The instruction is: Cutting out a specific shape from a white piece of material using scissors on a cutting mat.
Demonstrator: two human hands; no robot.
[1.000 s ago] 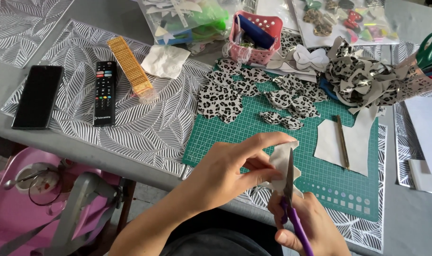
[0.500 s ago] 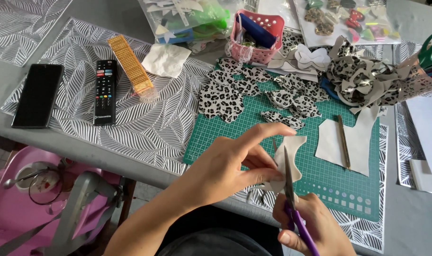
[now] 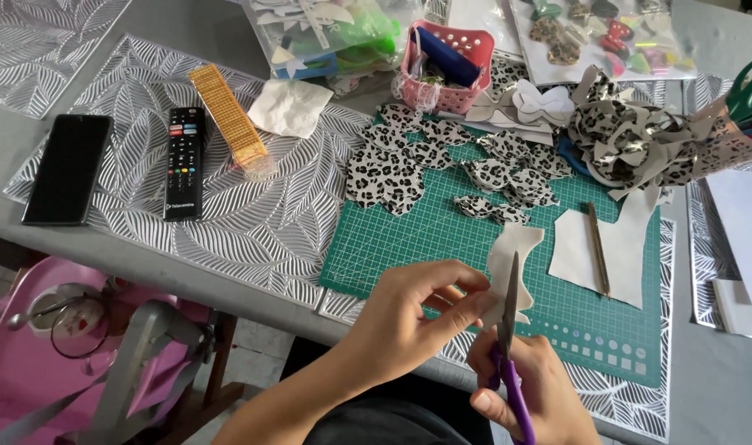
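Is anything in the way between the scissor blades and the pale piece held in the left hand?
Nothing visible. The left hand pinches the pale piece above the green mat, and the scissors in the right hand already meet its edge. The pen lies off to the side.

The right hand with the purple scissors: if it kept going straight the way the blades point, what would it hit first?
Probably the pale cut-out piece the left hand holds; the scissors in the right hand already overlap it.
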